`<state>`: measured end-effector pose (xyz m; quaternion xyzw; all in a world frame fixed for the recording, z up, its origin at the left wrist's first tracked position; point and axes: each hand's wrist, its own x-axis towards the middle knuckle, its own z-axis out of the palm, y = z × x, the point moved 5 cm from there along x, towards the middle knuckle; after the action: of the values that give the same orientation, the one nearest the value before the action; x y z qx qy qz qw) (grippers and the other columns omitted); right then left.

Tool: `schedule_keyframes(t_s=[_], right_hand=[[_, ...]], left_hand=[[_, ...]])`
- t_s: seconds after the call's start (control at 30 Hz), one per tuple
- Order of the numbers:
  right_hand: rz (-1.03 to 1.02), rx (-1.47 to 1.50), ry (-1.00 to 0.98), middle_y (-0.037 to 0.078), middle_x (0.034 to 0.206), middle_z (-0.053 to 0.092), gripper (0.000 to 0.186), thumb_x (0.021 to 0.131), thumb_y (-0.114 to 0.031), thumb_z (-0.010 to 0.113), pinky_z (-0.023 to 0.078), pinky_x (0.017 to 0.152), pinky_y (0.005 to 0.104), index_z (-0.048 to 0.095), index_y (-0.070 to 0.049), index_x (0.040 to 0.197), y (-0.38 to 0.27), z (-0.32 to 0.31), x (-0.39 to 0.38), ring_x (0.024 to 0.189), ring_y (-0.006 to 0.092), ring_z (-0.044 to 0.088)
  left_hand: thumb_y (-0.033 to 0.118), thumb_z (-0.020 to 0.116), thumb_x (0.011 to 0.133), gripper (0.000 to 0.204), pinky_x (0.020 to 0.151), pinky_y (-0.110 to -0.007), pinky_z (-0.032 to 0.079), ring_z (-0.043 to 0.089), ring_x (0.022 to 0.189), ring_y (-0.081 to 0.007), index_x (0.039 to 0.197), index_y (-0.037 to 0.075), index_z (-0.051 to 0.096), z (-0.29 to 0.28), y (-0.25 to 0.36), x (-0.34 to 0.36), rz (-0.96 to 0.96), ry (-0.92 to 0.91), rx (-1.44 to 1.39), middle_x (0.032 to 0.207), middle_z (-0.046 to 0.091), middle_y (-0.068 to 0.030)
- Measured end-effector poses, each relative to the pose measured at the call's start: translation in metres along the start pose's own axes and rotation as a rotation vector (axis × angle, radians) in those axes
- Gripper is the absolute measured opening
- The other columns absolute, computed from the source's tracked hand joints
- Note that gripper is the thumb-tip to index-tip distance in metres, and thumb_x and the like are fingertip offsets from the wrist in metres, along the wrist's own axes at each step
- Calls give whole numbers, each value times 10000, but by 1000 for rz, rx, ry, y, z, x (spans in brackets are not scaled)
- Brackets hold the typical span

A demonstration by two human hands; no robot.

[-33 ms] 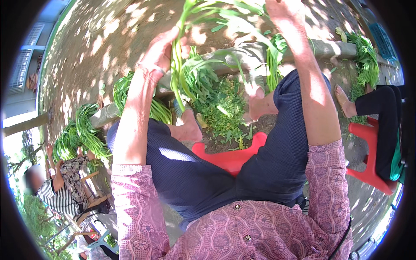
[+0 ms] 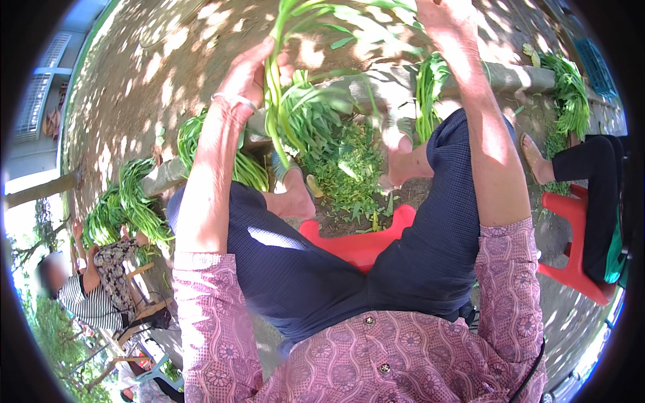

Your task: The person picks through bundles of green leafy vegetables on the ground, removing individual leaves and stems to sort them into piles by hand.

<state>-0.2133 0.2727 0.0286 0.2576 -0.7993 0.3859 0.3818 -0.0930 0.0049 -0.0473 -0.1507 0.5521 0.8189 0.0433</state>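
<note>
Raised in front of me, my left hand [image 2: 245,77] is closed around long leafy stems, which look like water spinach [image 2: 272,107]. Their stem ends hang down beside my palm, and the tops arch to the right along the picture's upper edge. My right hand [image 2: 451,23] is by these leafy tops; the edge cuts off its fingers, so its grip is hidden. Below, between my bare feet, a heap of picked leaves and trimmings [image 2: 346,168] lies on the ground. A bunch of greens [image 2: 309,111] rests behind it, against a low concrete curb [image 2: 497,77].
More bunches lie along the curb: one by my left knee [image 2: 191,138], one beyond my right knee [image 2: 428,97], others at far left [image 2: 131,201] and far right [image 2: 568,91]. I sit over a red plastic stool [image 2: 356,248]. A person sits at left [image 2: 101,289]; another's legs [image 2: 584,174] are at right.
The held stems have swung slightly, with the leafy tops blurred. My right hand has shifted a little to the right, and my left hand has barely moved.
</note>
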Motion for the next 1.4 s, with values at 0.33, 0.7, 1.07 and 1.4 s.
schedule_keyframes(t_s=[0.33,0.7,1.07,1.4], right_hand=[[286,154,-463,162,746,632,197,770,-176,569,474,673,360,651,-33,877,-39,25,-1,717,274,628],[253,245,-785,53,785,626,355,845,-312,531,450,643,262,603,-53,1077,-37,68,-30,673,111,601],[264,262,-986,29,1001,639,411,856,-336,544,435,697,221,582,-59,1158,-29,79,-32,781,76,590],[304,306,-1037,28,929,631,399,856,-303,538,435,677,241,578,-41,1153,-59,87,-42,738,94,576]], left_hand=[[266,597,858,257,658,-367,546,634,710,-231,932,23,565,-107,57,-4,55,435,7,761,623,-111],[207,568,867,184,456,-297,482,584,530,-165,793,39,571,-253,122,-86,181,754,389,680,609,-92],[140,617,798,200,470,-286,499,607,510,-155,892,-35,638,-277,-34,-194,-1,1174,721,612,620,-114],[293,689,723,291,643,-408,459,586,645,-299,809,23,625,-304,-160,-245,178,1385,1294,646,590,-152]])
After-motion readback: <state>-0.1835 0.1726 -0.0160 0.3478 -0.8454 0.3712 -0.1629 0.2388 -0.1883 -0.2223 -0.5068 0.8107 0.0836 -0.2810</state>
